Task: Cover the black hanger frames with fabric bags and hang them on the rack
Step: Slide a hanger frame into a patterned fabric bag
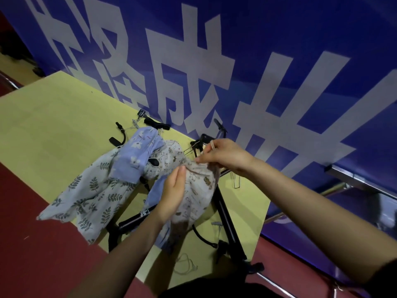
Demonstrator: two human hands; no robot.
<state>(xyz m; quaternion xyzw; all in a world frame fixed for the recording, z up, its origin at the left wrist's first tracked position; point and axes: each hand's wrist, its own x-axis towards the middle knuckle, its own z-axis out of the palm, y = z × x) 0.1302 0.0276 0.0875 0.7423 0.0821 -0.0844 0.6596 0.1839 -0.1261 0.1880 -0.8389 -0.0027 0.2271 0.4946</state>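
Here, cream animal-print fabric bag (194, 196), bunched.

One head-worn wide-angle camera looks steeply down and forward, close over the table (53, 117), whose far edge meets a blue banner (279, 39) toward twelve o'clock.

Bare forearms, no sleeves; dark clothing at bottom edge.

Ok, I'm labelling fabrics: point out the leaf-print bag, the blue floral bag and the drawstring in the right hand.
leaf-print bag (90, 196), head view, middle of the cloth.
blue floral bag (137, 153), head view, centre panel.
drawstring (212, 145), head view, loop over the right hand's fingers.
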